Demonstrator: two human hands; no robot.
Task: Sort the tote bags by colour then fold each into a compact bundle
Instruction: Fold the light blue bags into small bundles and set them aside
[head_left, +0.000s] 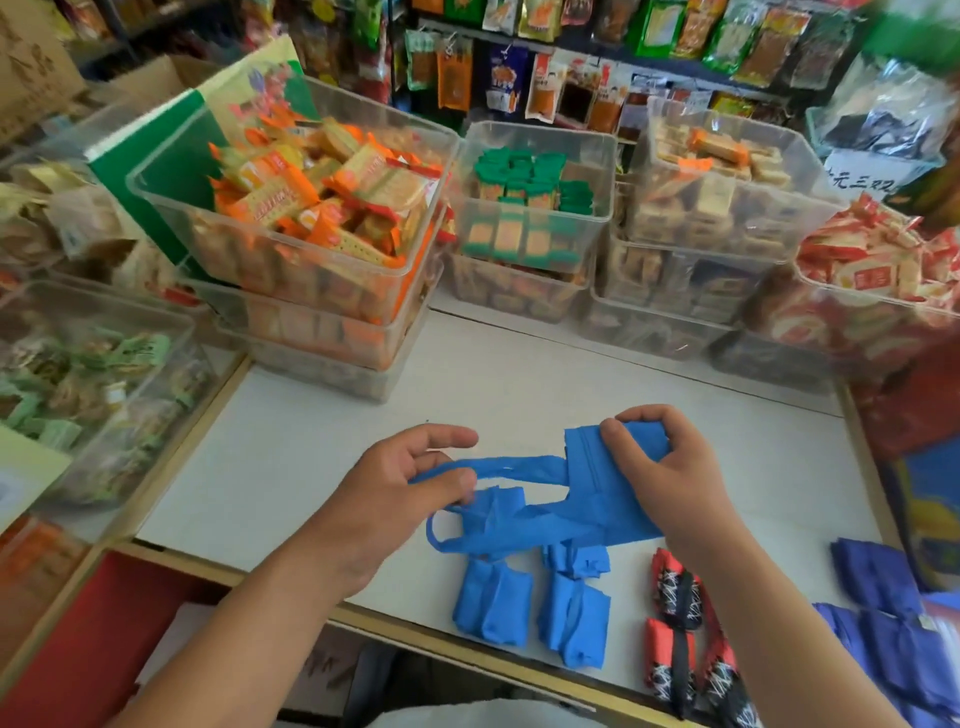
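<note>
A blue tote bag (576, 493) lies partly folded across the middle of the white table (291, 467). My right hand (660, 467) pinches its folded body at the right. My left hand (410, 483) holds one of its long handles between thumb and fingers at the left. Two folded blue bundles (535, 608) sit side by side near the front edge. To their right lie several red-and-black folded bundles (675, 629). Purple-blue folded bags (893, 634) are stacked at the far right edge.
Clear plastic bins of wrapped snacks (322, 218) stand stacked along the back of the table and on the left side (88, 384). Hanging snack packets (571, 83) fill the shelves behind. A red surface (104, 639) lies below the table's front left.
</note>
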